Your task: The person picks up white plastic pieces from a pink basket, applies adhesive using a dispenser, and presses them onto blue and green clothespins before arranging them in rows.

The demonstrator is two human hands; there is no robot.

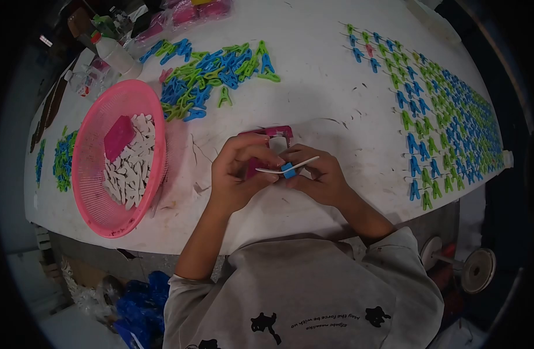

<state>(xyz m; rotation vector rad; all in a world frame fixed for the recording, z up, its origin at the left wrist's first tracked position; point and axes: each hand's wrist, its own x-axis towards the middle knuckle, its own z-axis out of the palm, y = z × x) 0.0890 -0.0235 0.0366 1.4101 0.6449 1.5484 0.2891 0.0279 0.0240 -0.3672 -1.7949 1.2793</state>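
Observation:
In the head view my two hands meet near the table's front edge. My left hand (239, 166) is closed, its fingers pinching near one end of a thin, curved white strip (306, 162). My right hand (320, 177) is closed on a small blue clip (287, 170), which sits at the middle of the strip. Its fingers hide most of the clip. Just beyond the hands stands a small magenta container (283, 131) with something white in it, partly covered by my left hand.
A pink basket (88, 174) of white pieces with a magenta scoop-like item (119, 138) stands left on the white table (313, 64). Behind it lies a heap of blue and green clothespins (212, 72). Rows of clothespins (447, 122) cover the right side. A white bottle (117, 55) stands back left.

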